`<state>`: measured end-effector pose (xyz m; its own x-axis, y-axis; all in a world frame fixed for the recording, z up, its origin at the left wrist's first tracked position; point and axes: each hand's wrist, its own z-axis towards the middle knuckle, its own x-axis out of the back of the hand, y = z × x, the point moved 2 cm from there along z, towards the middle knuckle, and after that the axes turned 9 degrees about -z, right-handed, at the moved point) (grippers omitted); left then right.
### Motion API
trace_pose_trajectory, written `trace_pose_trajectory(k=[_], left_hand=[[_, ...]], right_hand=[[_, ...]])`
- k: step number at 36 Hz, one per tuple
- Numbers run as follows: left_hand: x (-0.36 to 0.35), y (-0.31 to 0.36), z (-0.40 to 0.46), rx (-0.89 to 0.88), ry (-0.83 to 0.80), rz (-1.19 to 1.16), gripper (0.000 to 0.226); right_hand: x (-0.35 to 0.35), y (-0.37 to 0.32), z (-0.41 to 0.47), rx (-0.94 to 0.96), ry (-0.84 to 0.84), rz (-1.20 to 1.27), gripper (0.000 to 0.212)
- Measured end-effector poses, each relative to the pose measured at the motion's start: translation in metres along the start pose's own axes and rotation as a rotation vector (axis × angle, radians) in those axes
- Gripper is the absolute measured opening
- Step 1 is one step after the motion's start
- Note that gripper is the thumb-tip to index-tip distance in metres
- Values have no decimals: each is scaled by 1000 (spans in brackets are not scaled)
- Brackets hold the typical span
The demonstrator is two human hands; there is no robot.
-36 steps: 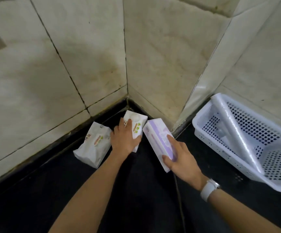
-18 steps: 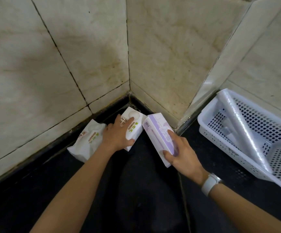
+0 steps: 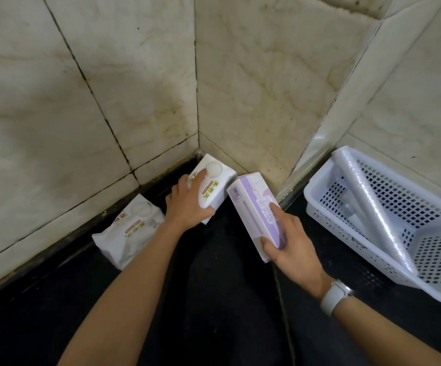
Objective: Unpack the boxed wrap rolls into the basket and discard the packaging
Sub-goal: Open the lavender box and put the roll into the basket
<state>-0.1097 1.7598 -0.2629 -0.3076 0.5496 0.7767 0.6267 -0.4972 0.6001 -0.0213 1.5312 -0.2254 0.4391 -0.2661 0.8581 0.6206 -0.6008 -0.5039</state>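
Both hands gripping boxes at the wall corner.
Left hand [image 3: 190,204] clamps the white-green box [image 3: 215,184]; right hand [image 3: 288,241] holds the purple box [image 3: 253,207] by its lower end. Cartons look light, stiff, crushable: grip the long edges. White basket [image 3: 317,196], right, already holds a wrap roll [image 3: 372,207]; soft pack [image 3: 129,231] left, untouched.

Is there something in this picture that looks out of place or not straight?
Yes. The white basket sits tilted against the wall, and the wrap roll inside it lies diagonally. Nothing looks spilled or damaged.
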Motion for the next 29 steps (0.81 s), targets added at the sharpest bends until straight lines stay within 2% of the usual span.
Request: trace_pose_trajectory(k=[4,11,15,18,21,24,26,27,29], left_hand=[[8,-17,5,-39,-17,155,100],[24,-51,3,11,-56,341,84],[24,-47,8,-7,-46,472,71],[19,-36,8,17,-10,459,67],[12,-21,-5,3,89,274,58],[5,1,-36,1,170,-193,54],[0,23,-65,87,94,-609,53],[-3,32,-79,126,48,-742,53],[-11,47,-103,154,-38,-803,51]], right_hand=[[0,-2,5,-2,-24,-17,72],[-9,-11,7,-16,-83,-5,74],[-14,-15,10,-26,-115,-16,74],[-17,-16,9,-28,-144,-6,74],[-16,-13,5,-28,-147,37,77],[-11,-5,-7,-63,-144,158,87],[-5,2,-21,-80,-175,190,91],[-2,6,-29,-72,-194,183,91],[5,16,-47,-49,-232,177,89]])
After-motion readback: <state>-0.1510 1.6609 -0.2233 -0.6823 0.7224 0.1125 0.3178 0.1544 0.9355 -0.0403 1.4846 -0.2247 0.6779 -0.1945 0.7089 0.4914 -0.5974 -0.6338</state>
